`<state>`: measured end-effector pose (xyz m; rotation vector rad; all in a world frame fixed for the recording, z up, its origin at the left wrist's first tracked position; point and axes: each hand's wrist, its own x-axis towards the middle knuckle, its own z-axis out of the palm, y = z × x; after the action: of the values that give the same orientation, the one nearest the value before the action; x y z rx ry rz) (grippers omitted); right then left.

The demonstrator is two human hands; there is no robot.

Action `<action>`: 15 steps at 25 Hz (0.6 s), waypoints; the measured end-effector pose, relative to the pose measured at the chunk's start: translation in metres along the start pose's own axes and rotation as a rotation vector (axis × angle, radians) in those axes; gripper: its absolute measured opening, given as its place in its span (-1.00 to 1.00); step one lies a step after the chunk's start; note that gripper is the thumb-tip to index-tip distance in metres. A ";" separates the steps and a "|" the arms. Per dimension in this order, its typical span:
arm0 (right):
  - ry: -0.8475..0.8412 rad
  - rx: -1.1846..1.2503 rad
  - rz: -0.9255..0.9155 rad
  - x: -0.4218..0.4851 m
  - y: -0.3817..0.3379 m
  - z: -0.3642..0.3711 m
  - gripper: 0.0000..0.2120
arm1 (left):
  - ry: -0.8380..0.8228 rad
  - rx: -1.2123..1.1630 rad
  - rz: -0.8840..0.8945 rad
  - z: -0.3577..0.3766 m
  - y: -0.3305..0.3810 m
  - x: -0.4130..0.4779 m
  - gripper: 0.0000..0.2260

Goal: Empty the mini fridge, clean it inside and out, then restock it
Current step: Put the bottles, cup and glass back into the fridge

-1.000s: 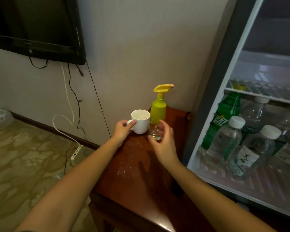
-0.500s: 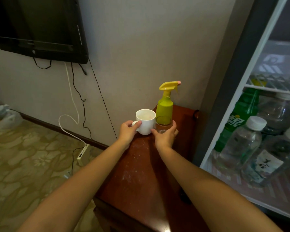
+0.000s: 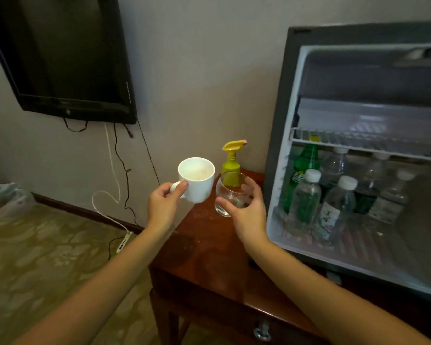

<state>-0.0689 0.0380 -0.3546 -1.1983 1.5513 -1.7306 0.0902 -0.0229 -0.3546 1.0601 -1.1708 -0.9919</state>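
**Step in hand (judged): clearing the desk before unloading.**

The left hand [image 3: 164,202] pinched the handle of a white mug [image 3: 197,179], thumb on top. The mug was raised at centre frame, above the far left edge of the desk [image 3: 209,257]. The right hand [image 3: 246,210] was curled round a clear glass [image 3: 230,195], just right of the mug and in front of a green spray bottle [image 3: 232,163]. Whether the glass had left the desk top cannot be told. The two hands were apart, each clamped on its own vessel.

The mini fridge [image 3: 284,120] filled the right of the frame with its door open. It was fully stocked: a green bottle [image 3: 302,168] and several water bottles [image 3: 306,197] stood below the wire shelf [image 3: 358,143].

**Procedure notes**

1. Keep the mug level. Its inside showed a pale tint that may be residue or liquid.
2. The glass wall was smooth and rounded. Hold it low and full-handed rather than by the fingertips.
3. Keep the mug and glass from knocking together, as they were carried close.
4. Leave the spray bottle in place. It will likely be needed for cleaning.
5. Set both vessels down well away from the desk, so that its top can take the bottles.
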 end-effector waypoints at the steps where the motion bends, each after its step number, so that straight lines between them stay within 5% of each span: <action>1: -0.003 0.031 -0.019 -0.017 -0.017 -0.015 -0.16 | -0.017 -0.033 0.000 -0.001 0.017 -0.019 -0.85; 9: 0.204 0.105 -0.119 -0.096 -0.125 -0.162 -0.20 | -0.294 -0.420 -0.192 0.046 0.134 -0.129 -0.95; 15: 0.336 0.107 -0.107 -0.075 -0.171 -0.236 -0.13 | -0.404 -0.429 -0.198 0.136 0.176 -0.147 -0.89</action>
<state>-0.2077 0.2556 -0.1988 -0.9910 1.5769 -2.1444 -0.0544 0.1427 -0.2037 0.6543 -1.1118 -1.5853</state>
